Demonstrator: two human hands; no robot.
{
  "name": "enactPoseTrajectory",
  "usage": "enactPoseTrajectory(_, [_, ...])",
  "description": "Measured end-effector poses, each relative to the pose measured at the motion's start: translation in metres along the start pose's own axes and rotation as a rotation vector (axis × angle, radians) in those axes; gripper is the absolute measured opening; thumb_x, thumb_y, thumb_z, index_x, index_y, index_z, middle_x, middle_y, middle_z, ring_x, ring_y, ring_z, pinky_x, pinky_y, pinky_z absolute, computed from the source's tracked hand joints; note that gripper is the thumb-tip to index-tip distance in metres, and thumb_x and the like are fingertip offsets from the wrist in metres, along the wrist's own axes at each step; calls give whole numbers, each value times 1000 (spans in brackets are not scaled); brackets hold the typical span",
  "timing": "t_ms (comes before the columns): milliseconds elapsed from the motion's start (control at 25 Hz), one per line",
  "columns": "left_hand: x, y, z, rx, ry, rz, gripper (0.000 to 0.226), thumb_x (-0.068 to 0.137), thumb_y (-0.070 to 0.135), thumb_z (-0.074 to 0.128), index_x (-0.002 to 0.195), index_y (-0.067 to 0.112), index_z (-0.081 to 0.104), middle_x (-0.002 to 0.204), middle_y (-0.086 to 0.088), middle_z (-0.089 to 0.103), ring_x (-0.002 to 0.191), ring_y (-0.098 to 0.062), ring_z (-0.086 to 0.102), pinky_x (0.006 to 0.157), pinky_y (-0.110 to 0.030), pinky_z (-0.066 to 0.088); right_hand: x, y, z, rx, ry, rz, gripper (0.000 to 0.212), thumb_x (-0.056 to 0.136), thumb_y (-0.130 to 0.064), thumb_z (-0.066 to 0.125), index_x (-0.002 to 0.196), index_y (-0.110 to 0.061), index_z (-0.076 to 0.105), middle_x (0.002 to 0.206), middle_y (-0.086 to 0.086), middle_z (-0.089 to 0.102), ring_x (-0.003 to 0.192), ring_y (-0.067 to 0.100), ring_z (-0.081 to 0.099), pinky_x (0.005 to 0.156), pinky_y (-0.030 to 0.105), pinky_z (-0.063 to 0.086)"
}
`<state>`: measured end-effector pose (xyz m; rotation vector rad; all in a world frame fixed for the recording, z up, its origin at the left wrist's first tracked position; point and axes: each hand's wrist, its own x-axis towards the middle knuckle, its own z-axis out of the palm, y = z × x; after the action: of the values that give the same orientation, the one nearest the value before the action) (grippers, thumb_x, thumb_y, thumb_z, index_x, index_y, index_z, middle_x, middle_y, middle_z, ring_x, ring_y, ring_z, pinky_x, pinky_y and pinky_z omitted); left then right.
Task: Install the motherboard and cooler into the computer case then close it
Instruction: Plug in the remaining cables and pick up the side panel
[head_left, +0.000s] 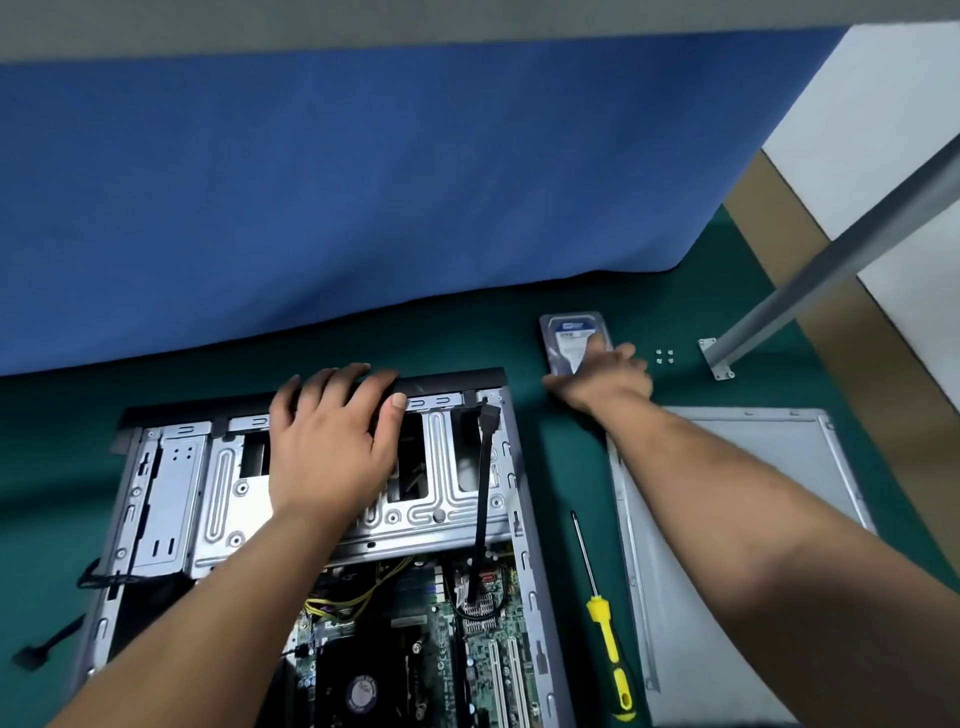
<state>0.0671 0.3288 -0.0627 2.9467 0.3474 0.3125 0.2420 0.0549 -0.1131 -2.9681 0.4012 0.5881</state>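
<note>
Fig.: head view of the computer case (511, 499), lying open-side-up on the green table (566, 457); all positions given rel. to the case.

Left hand (332, 441) lay flat on the silver drive cage (332, 519) at the case's far end, fingers straight and spread, tips reaching the black front bezel (447, 382); it curled round nothing.

Right hand (605, 376) was beyond the case's far right corner, grip closed on the hard drive (569, 338): thumb curled at the drive's near left corner, fingers over its right edge. The drive's label faced up; whether the drive rested on the table or was lifted could not be told.

Motherboard (483, 649) sat inside the case, on the near side of the drive cage, w/ yellow wires (337, 605) over its left part. Cooler fan (361, 693) was visible at the near edge of the interior, on the board. A black cable (483, 499) ran from the far right corner of the case down over the cage to the board.

Right of the case, on the table: a yellow-handled screwdriver (602, 618) lying parallel to the case's right wall, just beside it; further right, the grey side panel (737, 571) lying flat, partly under the right forearm. 4 small screws (665, 356) lay in a cluster beyond the panel, near the right hand. A black connector (31, 657) lay on the table left of the case.
</note>
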Motion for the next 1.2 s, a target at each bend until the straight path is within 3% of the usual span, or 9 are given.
enactPoseTrajectory(240, [-1,-1,-16,-102,-154,39,49,104,62,21,145,51,46,155,18,45,149,-13,31,122,-45,10,-81,19,-56,708,-154,-52,71,61,-75,55,115,-29,49,107,2,64,95,22,64,77,35,49])
enactPoseTrajectory(400, [-2,4,-48,-457,-351,-37,39,105,52,45,142,49,52,163,16,34,156,-12,14,125,-38,-4,-167,37,-96,1344,-379,-100,50,79,-57,51,115,-23,58,114,15,68,92,24,63,78,40,55])
enactPoseTrajectory(520, [-16,31,-83,-1039,-402,-252,26,101,41,60,127,43,66,145,8,58,136,-14,51,110,-25,39,-222,50,-114,1726,-654,-139,65,88,-53,43,133,-10,62,133,28,62,112,36,59,81,42,54])
enactPoseTrajectory(600, [-33,52,-108,-1336,-458,-383,19,101,39,62,118,40,68,129,10,69,118,-10,63,97,-26,46,-252,54,-120,1850,-779,-190,69,88,-52,44,136,-7,61,139,33,55,119,43,57,83,44,56])
enactPoseTrajectory(720, [-52,71,-127,-1525,-588,-456,26,103,38,57,115,19,70,120,-4,75,112,-15,68,98,-33,49,-286,49,-113,1923,-897,-201,73,92,-53,39,142,-3,56,143,35,51,127,48,52,93,49,50])
enactPoseTrajectory(840, [-66,73,-137,-1628,-581,-518,29,105,32,55,108,12,74,109,-7,78,99,-17,71,82,-29,52,-306,40,-99,1962,-909,-143,66,97,-48,39,140,-2,55,139,33,56,126,52,56,97,57,51])
enactPoseTrajectory(1040, [-77,59,-146,-1726,-576,-590,23,97,28,65,105,8,71,108,-18,75,93,-28,70,89,-44,59,-322,37,-88,1875,-683,15,43,104,-32,44,122,2,61,107,23,72,85,28,73,59,35,62])
enactPoseTrajectory(1120, [-78,56,-148,-1710,-586,-599,22,94,23,65,109,6,68,111,-26,73,92,-31,70,92,-53,57,-325,36,-89,1778,-582,15,38,107,-28,43,127,1,58,113,23,71,89,30,74,59,34,62])
enactPoseTrajectory(1200, [-77,55,-151,-1685,-556,-612,17,93,17,64,106,6,65,100,-22,74,82,-27,72,71,-43,63,-329,36,-94,1465,-372,-112,36,109,-28,45,140,-13,53,128,15,67,105,29,72,69,35,62])
